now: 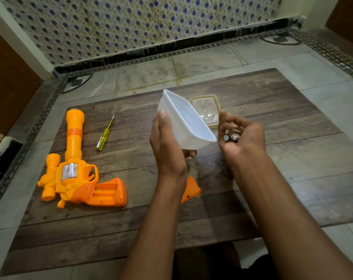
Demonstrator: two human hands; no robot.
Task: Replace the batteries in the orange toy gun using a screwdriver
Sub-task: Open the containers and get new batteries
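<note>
On the wood-patterned mat, the orange toy gun lies well to the left of both hands, barrel pointing away and its open battery bay running left to right in the grip. The right hand curls its fingers around at least 2 batteries, while the left hand grips a tipped white container. The batteries must cross leftward past the nearer left hand; the screwdriver lies untouched beside the barrel.
</note>
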